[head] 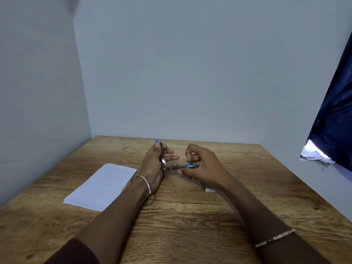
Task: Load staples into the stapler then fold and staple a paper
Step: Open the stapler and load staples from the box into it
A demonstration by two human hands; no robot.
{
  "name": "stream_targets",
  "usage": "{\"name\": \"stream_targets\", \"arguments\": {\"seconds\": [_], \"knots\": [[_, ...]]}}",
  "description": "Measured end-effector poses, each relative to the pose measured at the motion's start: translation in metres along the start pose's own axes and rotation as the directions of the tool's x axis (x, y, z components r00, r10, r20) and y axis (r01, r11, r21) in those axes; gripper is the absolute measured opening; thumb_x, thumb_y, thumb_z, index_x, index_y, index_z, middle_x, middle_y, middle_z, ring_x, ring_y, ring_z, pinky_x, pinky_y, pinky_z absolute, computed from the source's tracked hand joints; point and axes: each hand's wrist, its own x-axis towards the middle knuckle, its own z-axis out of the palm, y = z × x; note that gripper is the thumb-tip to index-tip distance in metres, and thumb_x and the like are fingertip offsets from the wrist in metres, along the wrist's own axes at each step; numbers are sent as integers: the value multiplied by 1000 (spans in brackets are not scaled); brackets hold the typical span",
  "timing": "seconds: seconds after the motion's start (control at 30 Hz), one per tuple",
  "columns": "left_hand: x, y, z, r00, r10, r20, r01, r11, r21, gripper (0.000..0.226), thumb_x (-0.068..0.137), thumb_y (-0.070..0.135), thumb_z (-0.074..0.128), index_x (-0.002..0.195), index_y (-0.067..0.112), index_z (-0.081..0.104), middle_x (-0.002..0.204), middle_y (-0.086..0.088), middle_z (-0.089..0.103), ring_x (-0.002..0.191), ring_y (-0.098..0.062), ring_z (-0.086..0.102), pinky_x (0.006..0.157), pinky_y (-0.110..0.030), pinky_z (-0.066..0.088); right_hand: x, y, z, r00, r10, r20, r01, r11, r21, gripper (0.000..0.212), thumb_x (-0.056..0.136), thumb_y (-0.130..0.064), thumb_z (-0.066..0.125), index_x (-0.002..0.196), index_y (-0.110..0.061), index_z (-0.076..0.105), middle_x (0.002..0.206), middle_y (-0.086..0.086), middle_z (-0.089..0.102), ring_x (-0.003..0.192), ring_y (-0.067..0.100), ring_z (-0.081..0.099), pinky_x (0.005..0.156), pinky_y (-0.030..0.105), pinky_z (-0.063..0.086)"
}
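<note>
A small metal stapler (174,167) with blue plastic tips is held swung open above the middle of the wooden table (190,216). My left hand (154,164) grips its upright arm, the blue tip poking out above my fingers. My right hand (204,166) pinches the horizontal magazine arm near its blue end. Whether staples lie in the magazine is too small to tell. A stack of white paper (101,187) lies flat on the table left of my left wrist. A small silvery packet (209,189) peeks out from under my right wrist.
Pale walls close the table in on the left and at the back. A dark blue curtain (335,115) hangs at the right with a bright gap at its lower edge. Both wrists wear thin bracelets.
</note>
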Motion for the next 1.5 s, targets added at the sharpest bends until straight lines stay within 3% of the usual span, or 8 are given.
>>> {"name": "stream_targets", "arguments": {"seconds": [0.2, 0.43, 0.77, 0.9, 1.0, 1.17, 1.4, 1.5], "knots": [[9, 7, -10, 999, -30, -29, 18, 942, -334, 33, 109, 40, 34, 98, 14, 52, 106, -18, 66, 97, -32, 70, 82, -53, 55, 2, -1, 1, 980, 197, 29, -192, 897, 397, 34, 77, -8, 88, 86, -9, 55, 68, 20, 73, 59, 31, 72, 55, 36, 62], [6, 7, -17, 955, -197, 220, 277, 856, -437, 75, 93, 74, 39, 83, 4, 63, 122, -32, 69, 115, -44, 69, 99, -59, 51, 9, 10, -14, 919, 360, -160, -207, 787, 581, 24, 83, 8, 77, 94, -5, 60, 82, 20, 71, 71, 29, 78, 66, 30, 64], [-12, 24, -16, 699, -332, 634, 562, 803, -199, 104, 87, 73, 55, 146, -11, 43, 155, -32, 42, 144, -43, 44, 118, -52, 38, 11, 12, -35, 907, 375, -189, -201, 782, 589, 20, 97, 1, 60, 103, -16, 68, 87, 8, 67, 71, 15, 66, 67, 31, 59], [-20, 24, -9, 656, -398, 642, 515, 857, 5, 87, 94, 62, 49, 143, -11, 48, 142, -31, 56, 127, -43, 62, 108, -49, 49, 10, 8, -28, 940, 329, -93, -220, 789, 573, 26, 98, -2, 57, 115, -21, 64, 79, 1, 69, 68, 17, 63, 70, 36, 54], [-22, 16, -1, 708, -435, 556, 460, 882, 105, 65, 97, 47, 49, 130, -7, 61, 113, -24, 73, 92, -34, 77, 78, -41, 64, 7, 3, -17, 961, 278, -17, -229, 824, 519, 26, 98, -5, 61, 119, -20, 59, 73, -2, 67, 61, 12, 61, 67, 32, 53], [-23, 6, 9, 831, -396, 391, 356, 918, 175, 40, 106, 38, 37, 102, 4, 58, 67, -13, 69, 48, -23, 64, 47, -28, 53, 6, -4, 2, 984, 173, -42, -134, 872, 470, 22, 97, -4, 64, 113, -15, 54, 72, -3, 74, 69, 14, 70, 71, 24, 56], [-25, 0, 17, 920, -271, 285, 223, 957, 187, 64, 108, 40, 35, 73, 9, 78, 58, -10, 67, 41, -19, 61, 43, -24, 50, 2, -5, 19, 944, -23, -328, 35, 999, 31, 10, 95, -24, 70, 100, -22, 61, 78, -8, 73, 63, 13, 65, 67, 34, 57], [-27, 1, 18, 941, -235, 242, 195, 965, 178, 65, 109, 40, 34, 69, 8, 76, 55, -10, 65, 39, -18, 59, 41, -23, 48, 1, -5, 23, 945, -107, -311, 75, 991, -110, 10, 96, -30, 67, 105, -24, 65, 80, -14, 66, 81, 18, 67, 76, 40, 58]]}}
